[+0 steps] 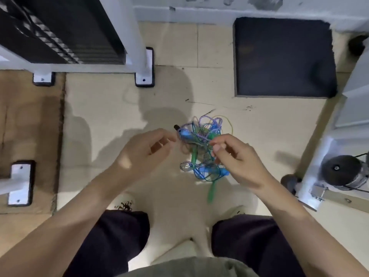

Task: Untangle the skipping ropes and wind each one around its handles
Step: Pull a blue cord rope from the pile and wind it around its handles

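You are standing over the ropes, a tangled bundle that hangs between your two hands above the pale tiled floor. Your right hand pinches strands at the bundle's right edge, thumb and fingers curled in on them; which rope it has is too blurred to tell. Your left hand sits just left of the bundle with the fingers loosely curled and the thumb near the forefinger. Its fingertips come close to the striped cord, but you cannot tell whether they grasp it.

In the tangle, a blue-and-white striped cord loops beyond your fingertips and again lower down, left of your right hand. A blue handle lies just off your left fingertips, with a small black end sticking out beyond it. A green handle dangles below your right hand, towards your feet, and a second green piece runs between the hands. Thin blue rope bunches under your right hand, and a thin yellow strand arcs out beyond it.

Beyond your right hand lies a dark mat. Beyond your left hand stands a white frame on black-edged feet. A brown mat lies far to the left of it.
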Tool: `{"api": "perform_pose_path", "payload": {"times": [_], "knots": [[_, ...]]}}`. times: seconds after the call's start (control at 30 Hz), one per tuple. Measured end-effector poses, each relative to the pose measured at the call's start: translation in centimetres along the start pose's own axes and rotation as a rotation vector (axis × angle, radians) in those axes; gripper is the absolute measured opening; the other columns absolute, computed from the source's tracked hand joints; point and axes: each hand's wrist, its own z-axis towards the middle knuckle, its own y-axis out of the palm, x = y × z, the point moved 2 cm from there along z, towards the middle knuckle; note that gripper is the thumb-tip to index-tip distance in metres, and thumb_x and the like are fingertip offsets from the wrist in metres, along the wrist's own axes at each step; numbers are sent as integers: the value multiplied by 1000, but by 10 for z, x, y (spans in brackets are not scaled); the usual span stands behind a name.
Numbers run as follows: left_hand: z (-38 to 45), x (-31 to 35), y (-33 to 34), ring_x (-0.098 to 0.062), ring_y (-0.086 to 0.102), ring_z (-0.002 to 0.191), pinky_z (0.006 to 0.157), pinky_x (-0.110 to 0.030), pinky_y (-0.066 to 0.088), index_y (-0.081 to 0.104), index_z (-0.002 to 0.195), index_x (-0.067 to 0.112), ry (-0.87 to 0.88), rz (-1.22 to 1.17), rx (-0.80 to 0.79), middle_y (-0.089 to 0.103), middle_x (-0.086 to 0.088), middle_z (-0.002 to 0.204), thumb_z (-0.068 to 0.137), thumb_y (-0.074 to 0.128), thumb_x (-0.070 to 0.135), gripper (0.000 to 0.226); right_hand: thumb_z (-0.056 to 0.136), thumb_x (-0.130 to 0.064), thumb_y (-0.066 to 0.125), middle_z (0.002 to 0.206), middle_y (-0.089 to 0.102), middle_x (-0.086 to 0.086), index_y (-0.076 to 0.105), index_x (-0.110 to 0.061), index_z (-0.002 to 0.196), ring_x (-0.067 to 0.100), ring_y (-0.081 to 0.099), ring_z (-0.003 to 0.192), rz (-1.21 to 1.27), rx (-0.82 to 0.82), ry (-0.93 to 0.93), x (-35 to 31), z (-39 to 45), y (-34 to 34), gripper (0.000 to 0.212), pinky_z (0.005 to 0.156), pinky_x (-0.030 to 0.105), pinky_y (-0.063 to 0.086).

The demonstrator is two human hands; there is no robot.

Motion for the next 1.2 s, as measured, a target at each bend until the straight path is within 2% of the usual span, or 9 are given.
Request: {"api": "perform_pose_path", "payload": {"times": [0.1,0.27,0.33,0.43,0.6,0.73,0.87,1.07,1.2], "knots": [[26,-43,14,-13,58,72,61,-17,44,67,96,37,77,162,-43,64,14,81,95,61,26,13,98,-24,54,80,64,6,66,-26,98,17,59,71,-163,-73,-44,56,30,4,12,66,22,45],[16,-25,12,-9,63,79,58,-7,41,69,98,35,303,280,19,67,23,86,90,62,40,12,97,-27,56,78,65,0,66,-28,100,19,57,68,-140,-88,-209,54,31,1,10,61,26,46],[-2,-10,15,-9,63,79,60,-12,43,69,97,35,358,310,77,66,24,87,90,61,38,11,98,-28,57,83,67,4,66,-27,100,25,62,75,-141,-41,-291,44,16,-1,10,69,35,50],[-34,4,23,-10,61,78,67,-15,44,68,94,35,384,359,102,63,28,86,91,60,36,8,95,-31,57,84,68,4,65,-28,96,26,65,73,-179,12,-356,39,-14,-3,9,72,38,53],[-75,-8,37,-17,65,73,71,-34,51,68,90,33,350,359,181,67,11,81,93,63,33,6,98,-27,55,83,69,8,64,-22,96,21,67,64,-234,123,-339,46,-64,-7,11,66,33,50],[-102,-9,52,-18,67,67,60,-27,42,66,85,33,339,206,272,67,4,81,93,63,26,11,98,-33,54,82,69,6,62,-29,91,11,66,60,-260,194,-344,39,-110,-13,11,67,35,52],[-114,-2,68,-18,68,64,59,-26,44,68,89,26,334,170,255,68,-2,82,94,62,24,8,98,-34,53,82,69,5,64,-23,96,11,66,62,-248,253,-381,35,-135,-21,15,68,33,52],[-65,33,82,-15,67,60,64,-30,47,67,94,23,312,44,229,70,-8,87,95,60,25,8,97,-29,53,82,69,7,63,-17,97,18,66,62,-93,289,-249,55,-86,-39,16,62,35,53],[3,-5,109,-15,65,57,58,-25,44,67,89,24,195,76,183,69,-13,84,94,61,23,8,95,-29,55,80,69,8,61,-23,88,18,64,60,-55,271,-104,108,-17,-41,11,60,30,50]]}}
